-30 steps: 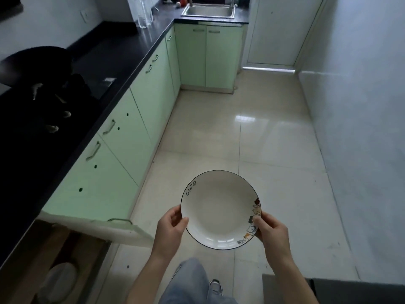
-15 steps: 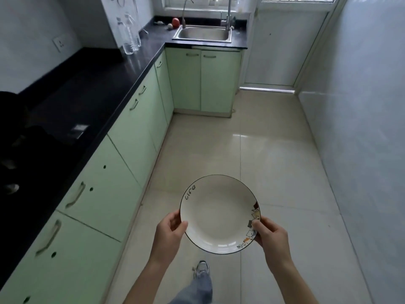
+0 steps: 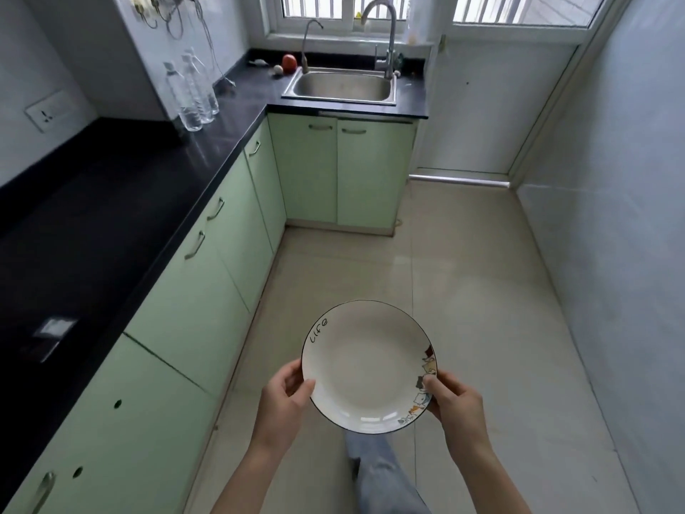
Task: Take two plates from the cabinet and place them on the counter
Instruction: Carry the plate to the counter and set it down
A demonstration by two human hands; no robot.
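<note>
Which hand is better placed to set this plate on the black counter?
Left, probably: the left hand grips the plate rim on the side nearer the counter; the right hand is farther.

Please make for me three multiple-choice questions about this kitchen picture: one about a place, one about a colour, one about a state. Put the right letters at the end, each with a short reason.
1. Where does the red fruit lie?
A) on the floor
B) on the counter, beside the sink
C) on the windowsill

2. What colour are the cabinet doors?
A) white
B) brown
C) pale green

3. How is the plate held?
A) by one grip only
B) by both grips, at its rim
C) by no grip

1 B: it sits on the black top, just left of the basin.
2 C: every door front in view is pale green.
3 B: the left grip and the right grip each hold an edge.
</note>
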